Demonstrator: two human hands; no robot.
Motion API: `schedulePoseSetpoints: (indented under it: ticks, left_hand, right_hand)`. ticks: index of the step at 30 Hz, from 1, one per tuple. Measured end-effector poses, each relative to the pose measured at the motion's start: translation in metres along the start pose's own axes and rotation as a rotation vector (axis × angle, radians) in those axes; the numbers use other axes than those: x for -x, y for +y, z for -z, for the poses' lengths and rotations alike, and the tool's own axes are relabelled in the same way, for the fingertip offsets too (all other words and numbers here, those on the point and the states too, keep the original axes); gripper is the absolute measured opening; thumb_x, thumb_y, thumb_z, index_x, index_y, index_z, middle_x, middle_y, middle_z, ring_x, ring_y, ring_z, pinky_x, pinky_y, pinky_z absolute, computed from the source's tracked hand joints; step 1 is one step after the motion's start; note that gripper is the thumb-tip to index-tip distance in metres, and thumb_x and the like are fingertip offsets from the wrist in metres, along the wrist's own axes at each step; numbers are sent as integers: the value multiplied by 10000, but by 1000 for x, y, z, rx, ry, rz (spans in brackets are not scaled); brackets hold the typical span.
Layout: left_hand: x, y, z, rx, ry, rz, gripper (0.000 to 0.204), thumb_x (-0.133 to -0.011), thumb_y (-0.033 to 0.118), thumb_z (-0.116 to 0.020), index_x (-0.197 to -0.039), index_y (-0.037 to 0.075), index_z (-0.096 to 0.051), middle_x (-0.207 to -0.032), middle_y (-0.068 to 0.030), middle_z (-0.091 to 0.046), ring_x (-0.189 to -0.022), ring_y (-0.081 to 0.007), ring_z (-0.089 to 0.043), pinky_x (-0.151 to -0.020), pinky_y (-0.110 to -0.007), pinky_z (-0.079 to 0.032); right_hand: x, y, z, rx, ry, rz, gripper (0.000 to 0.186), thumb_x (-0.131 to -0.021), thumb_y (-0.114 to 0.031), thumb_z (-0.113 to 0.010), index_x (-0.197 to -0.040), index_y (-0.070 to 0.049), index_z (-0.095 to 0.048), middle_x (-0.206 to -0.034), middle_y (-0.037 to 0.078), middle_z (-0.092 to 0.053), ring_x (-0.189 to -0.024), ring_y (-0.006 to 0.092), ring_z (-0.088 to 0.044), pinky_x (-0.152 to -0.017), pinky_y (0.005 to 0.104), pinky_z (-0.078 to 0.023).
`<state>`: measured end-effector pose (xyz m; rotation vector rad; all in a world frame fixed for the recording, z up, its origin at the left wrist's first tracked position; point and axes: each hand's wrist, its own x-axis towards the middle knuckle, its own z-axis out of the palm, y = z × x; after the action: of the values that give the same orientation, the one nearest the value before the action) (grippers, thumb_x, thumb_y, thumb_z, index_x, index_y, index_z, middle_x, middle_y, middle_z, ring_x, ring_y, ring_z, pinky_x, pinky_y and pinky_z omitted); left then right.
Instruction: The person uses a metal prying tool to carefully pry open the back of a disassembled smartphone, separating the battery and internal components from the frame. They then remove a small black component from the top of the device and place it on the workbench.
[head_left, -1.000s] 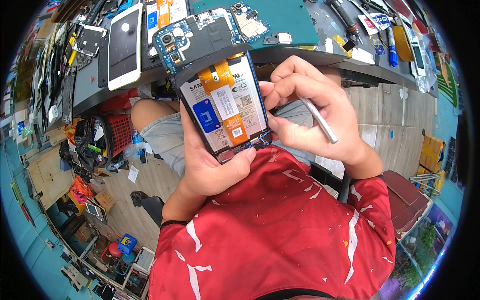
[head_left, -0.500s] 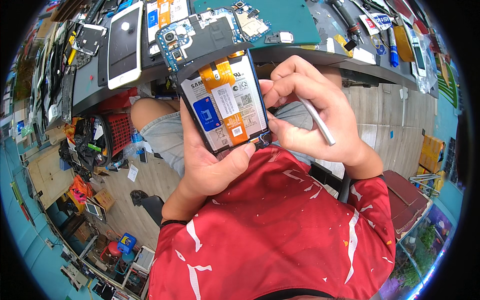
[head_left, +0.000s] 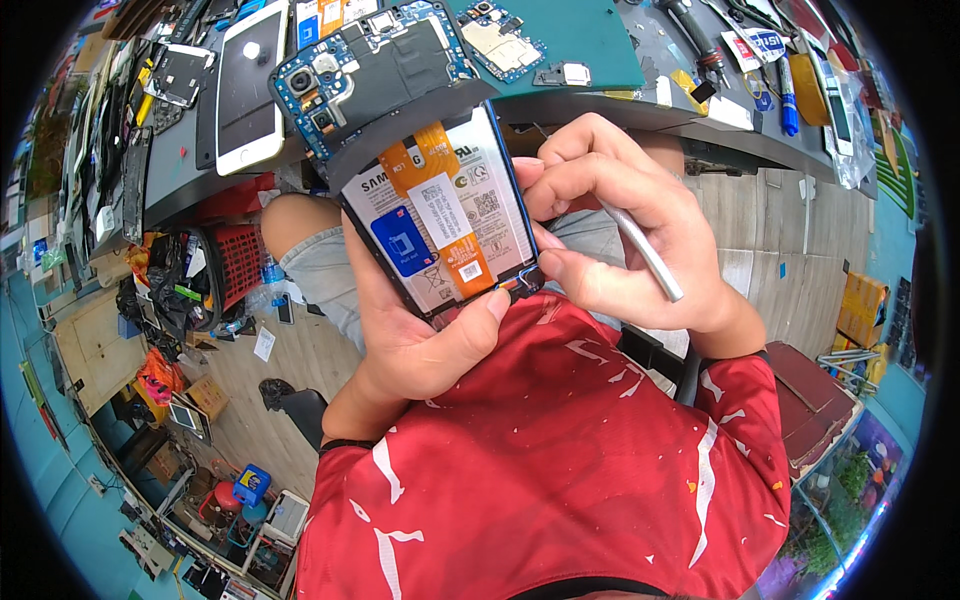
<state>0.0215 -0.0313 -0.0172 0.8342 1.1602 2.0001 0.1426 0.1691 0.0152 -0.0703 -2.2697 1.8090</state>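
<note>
My left hand (head_left: 415,345) grips an opened phone (head_left: 492,190) from below, its thumb on the lower edge and fingers behind. The phone's battery (head_left: 468,180) is exposed, with an orange flex cable (head_left: 465,250) running down over it. A blue and black circuit board (head_left: 385,75) with camera modules sits at the far end, standing out past the frame. Closed at the phone's right edge, my right hand (head_left: 640,225) has a slim silver metal tool (head_left: 645,255) tucked between its fingers. Thumb and fingertips touch or nearly touch that edge; the tool's far end is hidden.
A dark workbench holds a white tablet (head_left: 250,90) and a green mat (head_left: 590,50) bearing another circuit board (head_left: 500,45). A screwdriver (head_left: 690,35) and a blue marker (head_left: 788,95) lie at the right. Below left stands a red basket (head_left: 238,265).
The phone has tilted in my left hand; its far end and the circuit board have shifted left and show larger. My right hand stays by the phone's right edge, the tool slightly lower.
</note>
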Motion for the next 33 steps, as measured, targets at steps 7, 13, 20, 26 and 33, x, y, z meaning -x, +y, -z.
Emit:
schedulePoseSetpoints:
  ticks: [7,13,20,26,33]
  left_hand:
    - [1,-2,4,29,-57,-27,1011,-918,-59,-698,-1726,120,-118,-1641,-357,-478,-1497,-425,-591,-1192,-531,-566]
    - [1,-5,6,23,-86,-60,1001,-928,-119,-643,-1733,103,-91,-1654,-356,-458,-1526,-428,-564,-1229,-544,-529]
    - [1,-2,-6,7,13,-16,1064,-883,-13,-751,-1731,162,-133,-1589,-376,-529,-1451,-440,-626,-1161,-524,-592]
    - [-5,-5,9,-66,-191,-88,1013,-934,-116,-624,-1746,124,-69,-1653,-380,-447,-1537,-464,-543,-1187,-553,-572]
    - [-4,-4,7,19,-193,-29,1025,-941,-145,-580,-1758,142,-32,-1680,-385,-413,-1522,-468,-559,-1151,-563,-602]
  right_hand:
    - [0,0,-1,0,5,-16,270,-870,52,-766,-1137,52,-723,-1222,127,-566,-1150,201,-655,-1201,426,-565]
    - [1,1,-5,1,39,-35,266,-858,83,-752,-1120,49,-723,-1202,122,-569,-1132,191,-653,-1198,422,-571]
    - [1,3,-4,90,89,46,243,-815,63,-776,-1053,51,-730,-1138,124,-571,-1057,201,-621,-1152,406,-572]
    - [-1,8,-2,152,136,107,237,-786,-15,-827,-1010,12,-757,-1049,85,-613,-932,176,-628,-848,327,-539]
    - [-2,11,1,11,147,105,157,-838,-38,-821,-977,10,-766,-1010,53,-645,-861,119,-648,-731,280,-535]
